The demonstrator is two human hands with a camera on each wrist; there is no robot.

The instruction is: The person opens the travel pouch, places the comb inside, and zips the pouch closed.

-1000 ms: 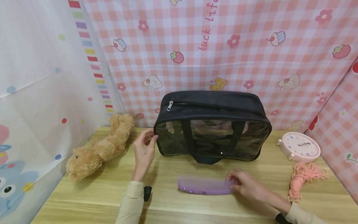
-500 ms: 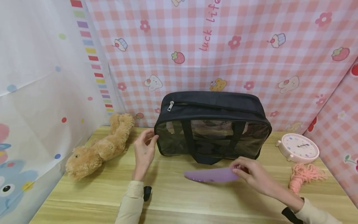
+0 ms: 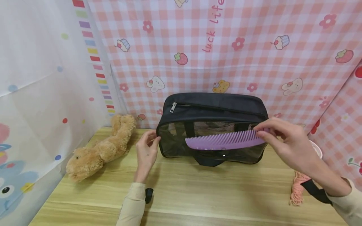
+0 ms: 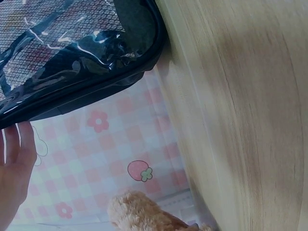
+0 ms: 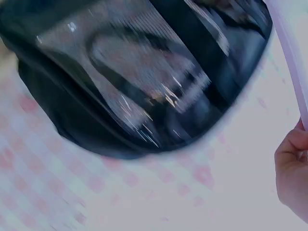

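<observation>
In the head view my right hand point(image 3: 291, 144) pinches the right end of a purple comb point(image 3: 226, 140). The comb is raised in front of the bag, teeth up, nearly level. Behind it a black toiletry bag point(image 3: 215, 105) with see-through panels stands upright on the table, its zipper pull point(image 3: 173, 107) at the top left. My left hand point(image 3: 147, 149) holds the bag's left edge with thumb and fingertips. Up close in the left wrist view, the fingers point(image 4: 26, 144) meet the bag's dark piping point(image 4: 82, 89). Mesh shows through the clear panel.
A tan plush toy point(image 3: 101, 150) lies at the left of the wooden table point(image 3: 198, 201). To the right, a bundle of pink cord point(image 3: 297, 190) and a white-rimmed clock point(image 3: 317, 150) are partly covered by the right arm. Patterned cloth point(image 3: 198, 72) hangs behind.
My right hand has lifted the comb from the tabletop, up and to the right, until it overlaps the bag's front. The left hand stays at the bag's edge.
</observation>
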